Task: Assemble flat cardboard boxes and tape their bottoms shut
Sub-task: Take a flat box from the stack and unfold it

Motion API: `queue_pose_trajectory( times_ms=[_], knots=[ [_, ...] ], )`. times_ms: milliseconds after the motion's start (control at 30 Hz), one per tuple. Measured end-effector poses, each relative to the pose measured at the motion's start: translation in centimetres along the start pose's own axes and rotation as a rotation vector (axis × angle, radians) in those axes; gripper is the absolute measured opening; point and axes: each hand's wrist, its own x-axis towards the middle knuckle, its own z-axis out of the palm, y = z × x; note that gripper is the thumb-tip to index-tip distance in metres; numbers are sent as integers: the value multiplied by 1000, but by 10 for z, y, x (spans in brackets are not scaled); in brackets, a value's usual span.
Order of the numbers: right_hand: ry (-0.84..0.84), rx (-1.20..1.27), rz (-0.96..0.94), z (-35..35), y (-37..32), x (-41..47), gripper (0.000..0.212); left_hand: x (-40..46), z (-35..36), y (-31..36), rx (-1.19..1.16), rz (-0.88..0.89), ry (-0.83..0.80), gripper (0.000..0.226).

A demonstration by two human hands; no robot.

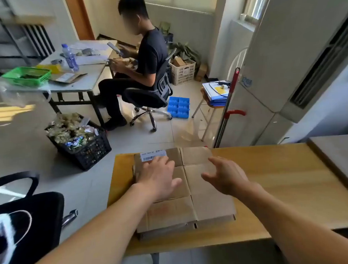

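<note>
- Two bare forearms reach in from the near edge over the long pale wooden table (284, 186), which fills the right half of the floor space ahead.
- Flat brown cardboard boxes (212, 207) lie stacked on the left end of that table, flaps spread open, a white barcode label (153, 155) on the far left corner.
- Left hand (158, 178) rests palm down on the left part of the cardboard, fingers straight and spread, fingertips touching the label's near edge.
- Right hand (225, 176) sits just above the right part of the stack — fingers spread wide and slightly bent, holding nothing; whether it touches the cardboard cannot be told.
- Tall white standing air conditioner (286, 53) rises to the right, a red-handled mop (227, 108) leaning against it.
- Across the room a person in dark clothes (143, 72) sits on a black swivel chair at a grey folding table (80, 80).
- Black plastic crate (82, 141) full of small wrapped items stands on the tiled floor — near the folding table's leg.
- Green plastic basket (28, 75) sits on the grey table's left end.
- Blue compartment tray (178, 107) lies on the floor behind the swivel chair.
</note>
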Motion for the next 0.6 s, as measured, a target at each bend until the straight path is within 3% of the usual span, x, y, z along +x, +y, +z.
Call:
queue_pose_trajectory(
  times_ms=[200, 400, 600],
  knots=[
    [-191, -26, -15, 23, 11, 8, 80, -9, 29, -10, -4, -131, -25, 66],
    [-325, -107, -54, 49, 26, 10, 92, -22, 69, -11, -113, -244, -200, 106],
    [-379, -112, -32, 68, 34, 6, 97, -33, 102, -16, -100, -307, -310, 122]
  ],
)
